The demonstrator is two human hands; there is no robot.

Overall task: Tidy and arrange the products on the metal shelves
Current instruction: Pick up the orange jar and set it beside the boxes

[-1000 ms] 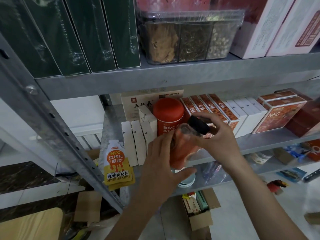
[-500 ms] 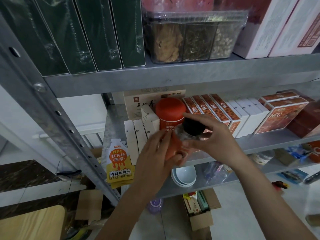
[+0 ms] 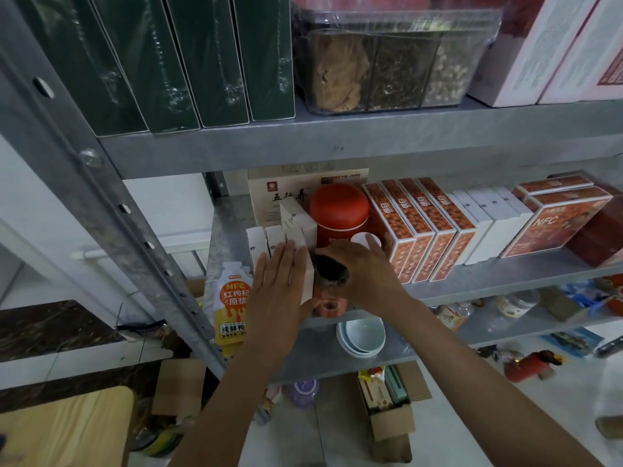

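A clear jar (image 3: 329, 299) with a black lid and orange-red contents stands at the front edge of the middle metal shelf (image 3: 488, 281). My right hand (image 3: 365, 273) grips it from above, around the lid. My left hand (image 3: 281, 281) lies flat with straight fingers against the small white boxes (image 3: 274, 239) just left of the jar. Behind the jar stands a red round tin (image 3: 338, 214), with a white-lidded jar (image 3: 365, 239) partly hidden by my right hand.
Orange-patterned boxes (image 3: 421, 227), white boxes (image 3: 488, 220) and NFC boxes (image 3: 566, 220) fill the shelf to the right. An NFC pouch (image 3: 232, 305) hangs at the left front. Green boxes (image 3: 188, 59) and a clear container (image 3: 387, 62) sit on the upper shelf. White bowls (image 3: 362, 337) sit below.
The jar has come down from mid-air onto the shelf's front edge. My left hand has let go of it and moved left, flat against the white boxes.
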